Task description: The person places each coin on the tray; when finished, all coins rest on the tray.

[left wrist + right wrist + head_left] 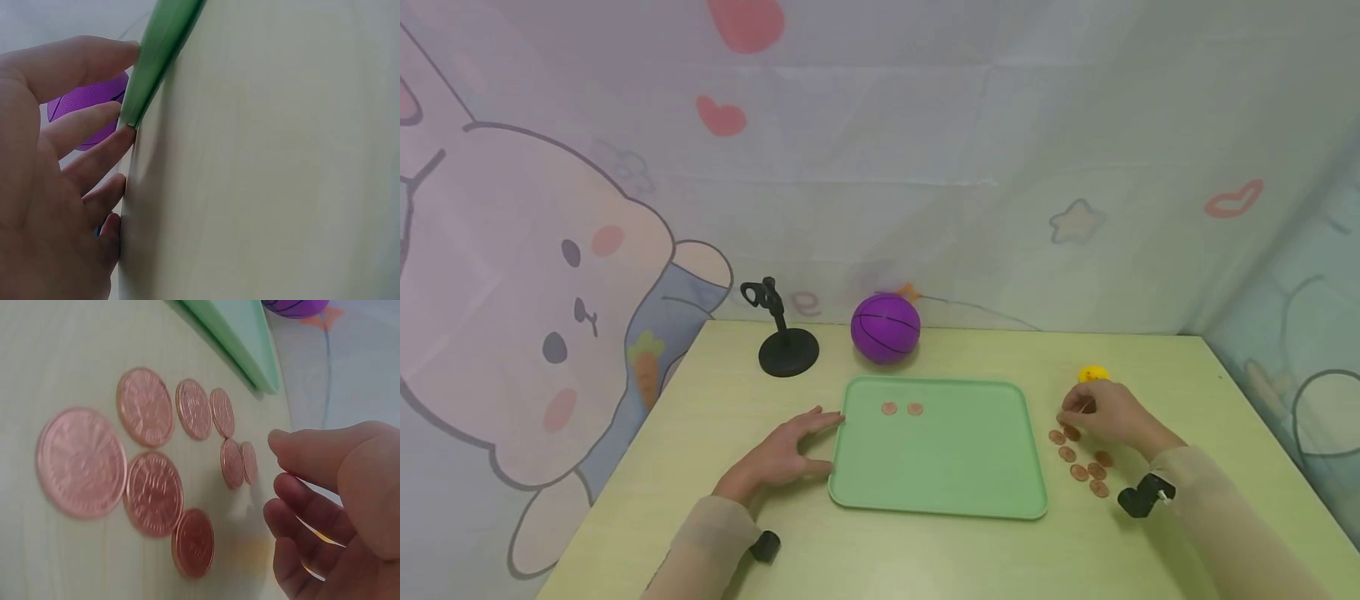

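A green tray [937, 450] lies on the table, with two copper-coloured coins [902, 408] near its far left corner. My left hand [784, 454] is spread at the tray's left side, its fingertips and thumb touching the rim [156, 56]. To the right of the tray, several more copper-coloured coins [145, 407] lie in a loose group, some touching one another. Over the far end of that group is my right hand [1105, 410]. Its thumb and fingers are loosely bent, with a gap between them and nothing held [331, 500]; the nearest coin [249, 462] lies just beyond the thumb tip.
Behind the tray sits a purple ball [886, 328] with black lines. A black stand [788, 352] with a round base is at the back left. Just past my right hand is a small yellow toy [1093, 374]. A printed cloth [880, 167] hangs behind the table.
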`<act>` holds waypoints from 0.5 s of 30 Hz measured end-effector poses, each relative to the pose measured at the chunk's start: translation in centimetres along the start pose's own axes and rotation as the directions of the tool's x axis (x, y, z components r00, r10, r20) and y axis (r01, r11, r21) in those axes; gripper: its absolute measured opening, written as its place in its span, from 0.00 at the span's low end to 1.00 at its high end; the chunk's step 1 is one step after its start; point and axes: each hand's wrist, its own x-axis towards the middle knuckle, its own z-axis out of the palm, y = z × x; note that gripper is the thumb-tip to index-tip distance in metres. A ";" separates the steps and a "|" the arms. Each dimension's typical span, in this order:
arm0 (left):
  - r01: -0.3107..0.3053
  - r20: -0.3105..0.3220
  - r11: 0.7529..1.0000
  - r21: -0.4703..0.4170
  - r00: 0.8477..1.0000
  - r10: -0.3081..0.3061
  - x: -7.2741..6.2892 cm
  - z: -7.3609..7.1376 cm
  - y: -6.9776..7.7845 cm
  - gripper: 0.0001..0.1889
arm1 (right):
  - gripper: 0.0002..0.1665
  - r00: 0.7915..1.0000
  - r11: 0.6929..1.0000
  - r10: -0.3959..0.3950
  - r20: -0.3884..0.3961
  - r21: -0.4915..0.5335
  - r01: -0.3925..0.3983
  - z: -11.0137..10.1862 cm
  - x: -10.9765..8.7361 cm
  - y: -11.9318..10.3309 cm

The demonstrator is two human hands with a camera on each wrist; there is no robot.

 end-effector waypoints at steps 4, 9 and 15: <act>0.001 -0.004 1.000 0.000 1.000 -0.001 0.0 0.0 0.0 0.42 | 0.08 0.999 0.999 0.023 0.049 0.022 -0.025 -0.3 -0.9 0.0; -0.001 -0.004 1.000 -0.007 1.000 0.001 0.0 0.0 0.0 0.41 | 0.11 0.997 0.998 0.027 0.076 0.046 -0.031 -0.1 -1.5 0.4; -0.003 -0.006 1.000 -0.006 1.000 0.003 0.0 -0.1 -0.1 0.41 | 0.10 0.998 1.000 0.013 0.055 0.027 -0.014 0.3 -1.6 0.9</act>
